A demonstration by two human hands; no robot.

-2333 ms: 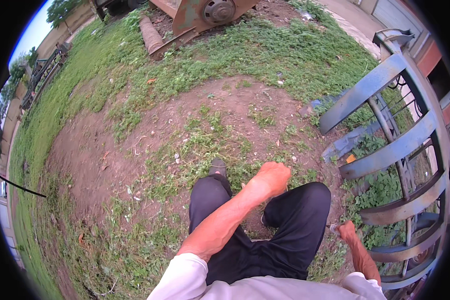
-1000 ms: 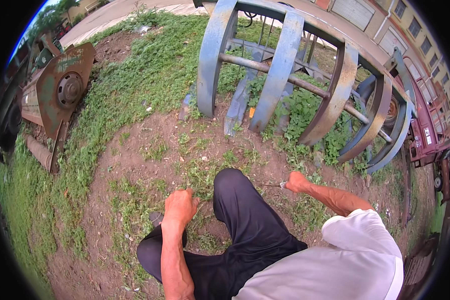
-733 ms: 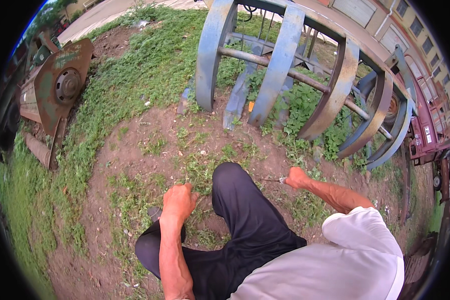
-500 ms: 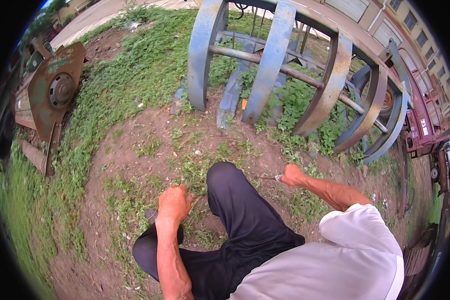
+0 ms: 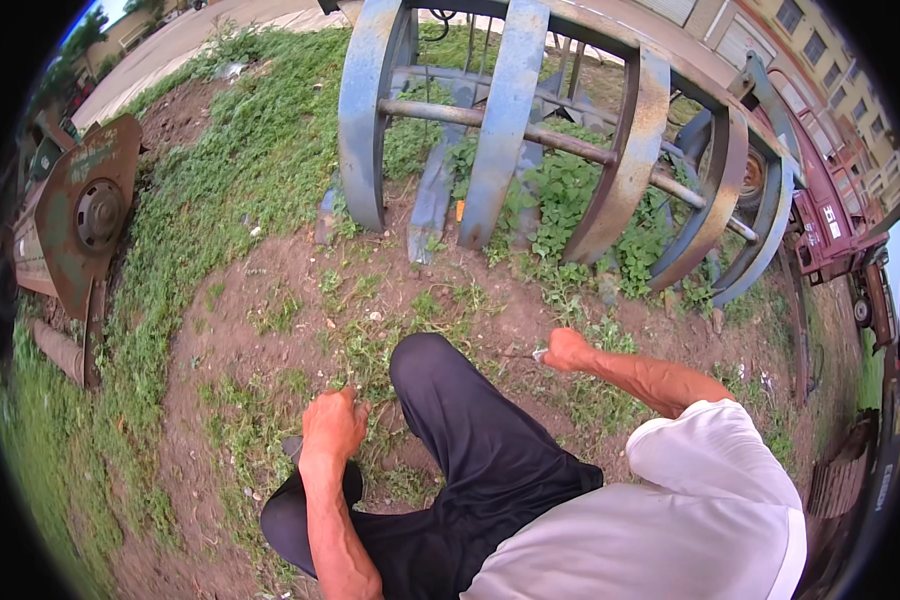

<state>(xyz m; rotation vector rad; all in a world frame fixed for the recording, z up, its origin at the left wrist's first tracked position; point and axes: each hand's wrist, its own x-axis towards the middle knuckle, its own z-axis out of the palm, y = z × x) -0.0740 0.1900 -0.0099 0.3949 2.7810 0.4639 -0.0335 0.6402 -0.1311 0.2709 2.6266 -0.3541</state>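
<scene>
My right hand (image 5: 570, 350) is closed in front of my right side, just above the ground. From its left side sticks out a thin, dark, rod-like tool (image 5: 515, 355) with a pale end at the fingers; its exact kind is too small to tell. My left hand (image 5: 332, 428) is held by my left knee, back upward and fingers curled; whatever may be inside the fist is hidden. A small grey piece (image 5: 292, 447) shows beside the left wrist, and I cannot tell whether the hand touches it. Between the hands rises my bent knee (image 5: 425, 365) in dark trousers.
A large blue, rusted frame of curved metal ribs (image 5: 505, 130) stands ahead, with leafy weeds (image 5: 570, 195) growing inside. Rusty machinery (image 5: 85, 215) sits at the far left, a dark red vehicle (image 5: 820, 215) at the right. Bare soil (image 5: 245, 320) and low green weeds (image 5: 210, 180) cover the ground.
The whole view has shifted slightly, so the metal frame and both hands appear further left. The left hand also sits a little lower in the picture. Both hands remain closed.
</scene>
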